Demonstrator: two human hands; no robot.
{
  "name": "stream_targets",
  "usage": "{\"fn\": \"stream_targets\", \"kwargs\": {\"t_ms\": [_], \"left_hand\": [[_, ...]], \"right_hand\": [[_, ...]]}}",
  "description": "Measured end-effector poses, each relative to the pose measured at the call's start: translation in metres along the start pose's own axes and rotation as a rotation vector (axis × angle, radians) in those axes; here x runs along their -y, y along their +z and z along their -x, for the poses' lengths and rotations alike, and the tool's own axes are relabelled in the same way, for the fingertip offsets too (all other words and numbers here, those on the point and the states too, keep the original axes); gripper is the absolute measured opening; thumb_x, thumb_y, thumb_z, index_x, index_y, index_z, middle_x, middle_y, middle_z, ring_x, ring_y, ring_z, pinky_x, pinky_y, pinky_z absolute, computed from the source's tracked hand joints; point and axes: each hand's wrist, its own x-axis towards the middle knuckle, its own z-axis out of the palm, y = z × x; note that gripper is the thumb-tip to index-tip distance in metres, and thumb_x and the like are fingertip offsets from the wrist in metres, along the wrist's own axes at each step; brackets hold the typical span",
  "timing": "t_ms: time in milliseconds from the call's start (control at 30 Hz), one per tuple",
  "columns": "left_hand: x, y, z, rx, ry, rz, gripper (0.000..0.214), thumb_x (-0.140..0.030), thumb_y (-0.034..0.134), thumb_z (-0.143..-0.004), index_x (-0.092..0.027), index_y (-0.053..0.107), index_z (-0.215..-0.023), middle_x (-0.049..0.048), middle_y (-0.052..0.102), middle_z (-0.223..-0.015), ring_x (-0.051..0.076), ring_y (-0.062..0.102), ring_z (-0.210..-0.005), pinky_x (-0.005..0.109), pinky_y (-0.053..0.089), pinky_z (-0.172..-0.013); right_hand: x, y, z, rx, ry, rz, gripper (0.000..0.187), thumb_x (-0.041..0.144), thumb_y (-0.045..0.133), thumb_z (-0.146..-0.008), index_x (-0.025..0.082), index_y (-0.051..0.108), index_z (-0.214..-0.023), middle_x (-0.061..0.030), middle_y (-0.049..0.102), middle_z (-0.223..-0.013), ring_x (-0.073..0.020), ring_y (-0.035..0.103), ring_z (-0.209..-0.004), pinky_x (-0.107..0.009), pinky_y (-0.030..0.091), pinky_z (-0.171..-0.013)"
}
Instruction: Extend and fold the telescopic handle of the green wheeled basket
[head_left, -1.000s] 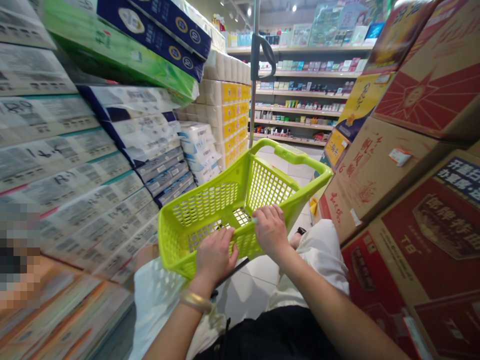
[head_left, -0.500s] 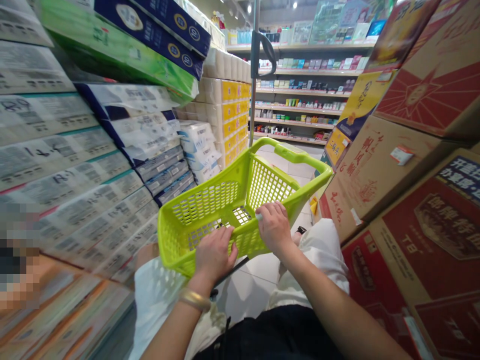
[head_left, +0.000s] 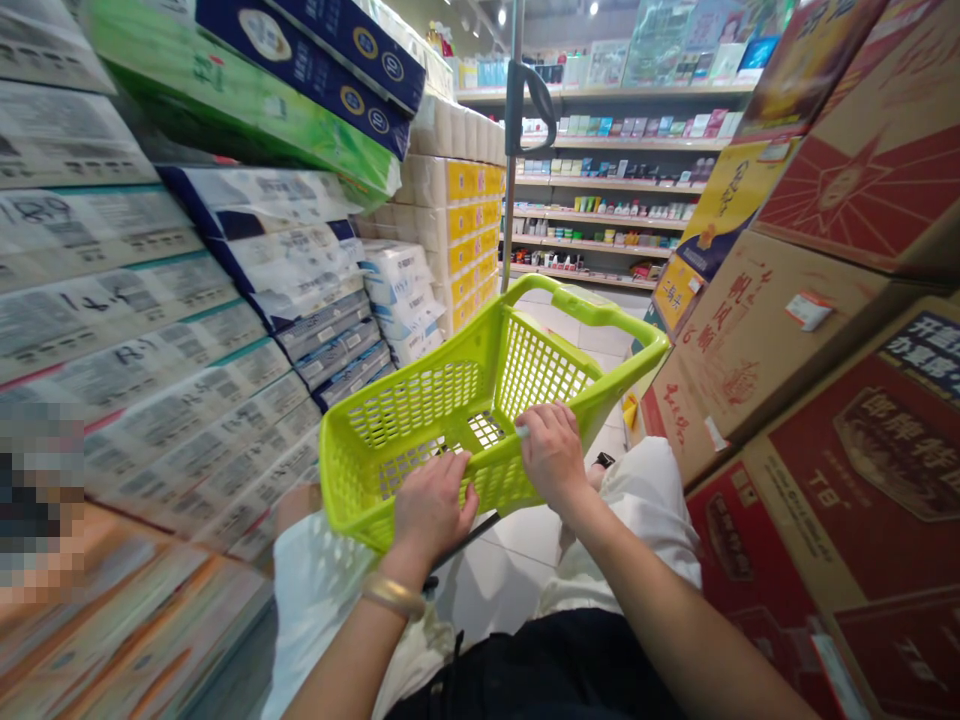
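Observation:
A lime-green plastic shopping basket [head_left: 420,400] with a lattice of holes stands in front of my knees, with no goods visible inside. My left hand [head_left: 431,500], a gold bangle above its wrist, is curled over the basket's near rim. Further right along that same rim, my right hand [head_left: 551,447] grips with its fingers folded over the edge. The thumbs and fingertips are partly hidden. Beyond the basket rises a grey pull handle [head_left: 529,110] on a thin metal pole.
Stacked tissue packs [head_left: 97,300] wall in the left side, with a green pack [head_left: 247,110] jutting out above. Cardboard cartons [head_left: 780,330] are piled close on the right. Shelves of small goods [head_left: 600,180] stand at the back. White floor tiles [head_left: 487,570] show between my legs.
The whole view has shifted very slightly. Both hands keep their hold on the basket rim, and the basket stays in the same place before me.

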Motion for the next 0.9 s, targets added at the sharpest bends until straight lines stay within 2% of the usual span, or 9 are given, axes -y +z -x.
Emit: {"fn": "stream_targets", "kwargs": {"t_ms": [167,267,367,433,533,633,700,800,900], "left_hand": [[0.002,-0.001,0.001,0.020,0.007,-0.006,0.028,-0.026,0.053,-0.082,-0.021,0.058,-0.109,0.0057,0.068,-0.095,0.023,0.062,-0.088,0.036,0.046,-0.074],[0.003,-0.002,0.002,0.018,0.008,-0.005,0.028,-0.026,0.051,-0.083,-0.021,0.058,-0.110,0.0060,0.068,-0.095,0.023,0.061,-0.087,0.035,0.046,-0.075],[0.002,-0.001,0.002,0.016,0.001,-0.009,0.030,-0.027,0.051,-0.084,-0.021,0.057,-0.112,0.0068,0.068,-0.098,0.022,0.061,-0.089,0.035,0.046,-0.076],[0.000,-0.001,0.001,0.018,-0.007,-0.009,0.030,-0.027,0.051,-0.084,-0.021,0.058,-0.112,0.0070,0.068,-0.098,0.022,0.061,-0.089,0.035,0.046,-0.076],[-0.001,0.000,-0.001,0.021,-0.009,-0.008,0.029,-0.026,0.052,-0.083,-0.021,0.058,-0.110,0.0063,0.068,-0.096,0.023,0.061,-0.089,0.035,0.045,-0.075],[0.000,-0.001,0.000,0.027,0.000,-0.009,0.028,-0.026,0.053,-0.082,-0.021,0.057,-0.109,0.0054,0.068,-0.095,0.023,0.061,-0.088,0.035,0.045,-0.075],[0.002,-0.001,0.001,0.029,0.004,-0.011,0.028,-0.025,0.053,-0.082,-0.022,0.057,-0.109,0.0052,0.068,-0.095,0.023,0.061,-0.088,0.035,0.045,-0.075],[0.003,-0.001,0.002,0.018,0.010,-0.019,0.028,-0.025,0.051,-0.083,-0.022,0.057,-0.111,0.0054,0.067,-0.095,0.022,0.061,-0.088,0.035,0.045,-0.075],[0.001,-0.001,0.002,0.000,0.009,-0.019,0.029,-0.026,0.051,-0.084,-0.021,0.057,-0.112,0.0055,0.067,-0.095,0.023,0.061,-0.088,0.035,0.045,-0.075]], "right_hand": [[0.025,0.012,0.009,0.036,-0.105,-0.063,0.022,0.006,0.050,-0.081,0.022,0.063,-0.091,-0.0048,0.066,-0.095,-0.0207,0.054,-0.098,-0.037,0.031,-0.107],[0.014,0.005,0.006,0.042,-0.098,-0.047,0.022,0.007,0.051,-0.082,0.023,0.063,-0.092,-0.0043,0.066,-0.096,-0.0202,0.055,-0.098,-0.037,0.029,-0.108],[-0.007,-0.005,0.000,0.007,-0.046,-0.007,0.024,0.005,0.051,-0.081,0.022,0.063,-0.092,-0.0041,0.067,-0.097,-0.0204,0.055,-0.098,-0.038,0.027,-0.109],[-0.011,-0.007,-0.002,-0.021,-0.007,0.007,0.025,0.004,0.050,-0.081,0.023,0.064,-0.091,-0.0040,0.067,-0.096,-0.0208,0.055,-0.097,-0.038,0.026,-0.110],[0.002,0.001,0.001,-0.025,-0.001,-0.009,0.024,0.004,0.050,-0.081,0.023,0.064,-0.089,-0.0041,0.067,-0.094,-0.0212,0.055,-0.096,-0.038,0.027,-0.109],[0.022,0.010,0.008,0.008,-0.056,-0.048,0.022,0.006,0.051,-0.082,0.023,0.063,-0.090,-0.0038,0.067,-0.094,-0.0206,0.056,-0.097,-0.037,0.028,-0.109],[0.025,0.011,0.009,0.031,-0.085,-0.067,0.021,0.007,0.051,-0.083,0.023,0.063,-0.090,-0.0031,0.068,-0.094,-0.0201,0.056,-0.098,-0.036,0.027,-0.109],[0.012,0.004,0.005,0.036,-0.077,-0.060,0.022,0.007,0.052,-0.082,0.023,0.063,-0.091,-0.0025,0.068,-0.095,-0.0199,0.056,-0.098,-0.037,0.025,-0.110],[-0.006,-0.006,-0.001,0.000,-0.012,-0.027,0.024,0.005,0.051,-0.081,0.023,0.063,-0.091,-0.0028,0.068,-0.096,-0.0203,0.057,-0.098,-0.039,0.023,-0.111]]}}
